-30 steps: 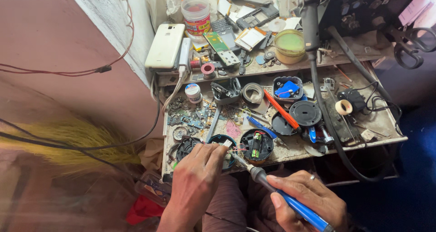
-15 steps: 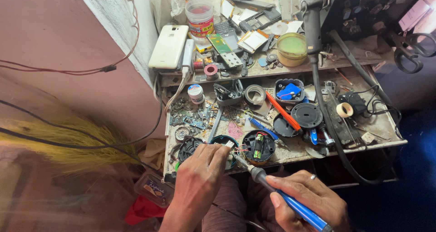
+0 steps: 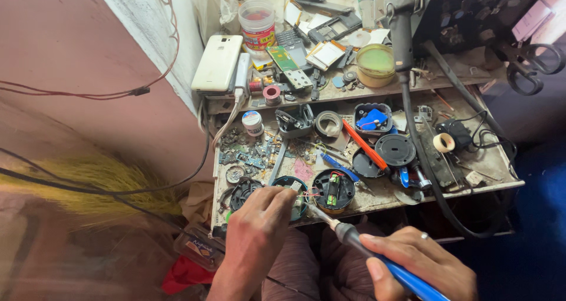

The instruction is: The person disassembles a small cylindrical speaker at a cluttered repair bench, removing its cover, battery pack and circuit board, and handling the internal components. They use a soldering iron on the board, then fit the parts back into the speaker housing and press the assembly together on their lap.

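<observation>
Nearest the camera, at about five o'clock, the right hand (image 3: 421,265) is wrapping its grip tightly around the blue handle of a soldering iron (image 3: 377,257), whose metal tip is pointing toward eleven o'clock. At seven o'clock the left hand (image 3: 256,233) is pinching its fingertips closed on a small part at the rim of a round black housing (image 3: 292,189); what exactly the fingers are holding is too small to tell. The iron's tip is meeting that spot, right at the near edge of the worktop (image 3: 377,202).

Just beside it, toward three o'clock, a second round black shell (image 3: 333,189) is lying open, showing wires and a green part. Open room here is scarce: loose parts are crowding the near edge, and a thick black cable (image 3: 424,165) is looping over the corner at four o'clock.

Compared with half a second ago, both hands are keeping their places; the view is only sitting slightly differently.

Farther off, toward twelve o'clock, an orange pen (image 3: 364,145), a roll of tape (image 3: 443,142) and a smooth white phone (image 3: 217,62) on the raised shelf are lying among the scuffed, dusty clutter.
</observation>
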